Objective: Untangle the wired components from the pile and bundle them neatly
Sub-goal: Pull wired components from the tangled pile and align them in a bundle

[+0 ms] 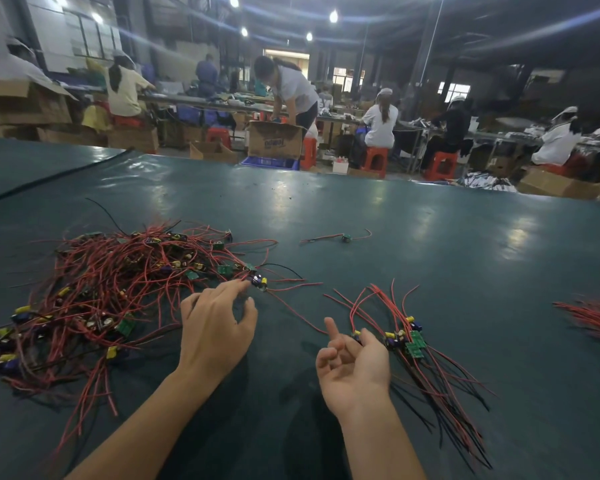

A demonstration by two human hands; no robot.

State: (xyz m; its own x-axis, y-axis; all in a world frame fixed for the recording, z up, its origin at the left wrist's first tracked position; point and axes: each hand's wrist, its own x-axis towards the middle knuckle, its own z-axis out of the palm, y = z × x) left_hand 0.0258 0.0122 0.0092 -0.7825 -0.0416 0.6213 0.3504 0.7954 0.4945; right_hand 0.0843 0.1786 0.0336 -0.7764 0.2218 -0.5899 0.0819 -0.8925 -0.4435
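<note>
**On the dark green glossy counter (378,209), sorting work laid out**

To the left, a pile (111,292) of tangled red wires, small green circuit boards and yellow and blue parts sprawls wide across the counter, with stray ends fanning toward the near edge. The person's left hand (215,327) reaches over the pile's right fringe, palm down, fingers spread and nearly straight. Its forefinger tip is right at a blue-and-yellow part (260,282) on the edge of the tangle, but I see nothing pinched or gripped.

The right hand (354,362) is palm up a little to the right, fingers loosely curled and forefinger lifted, holding nothing. Just beside it, on its right, lies a small sorted bunch (407,337) of the same wired boards. The boards cluster together while red and black leads run away up and down the counter. Whether the back of the hand touches those leads, I cannot tell.

Further back, well apart from both, a single wired board (345,237) lies alone. At the far right edge sits a blurred sheaf of red wires (596,320). Beyond the counter, workers (381,123) sit on orange plastic stools (374,161) among brown cardboard boxes (274,140).
</note>
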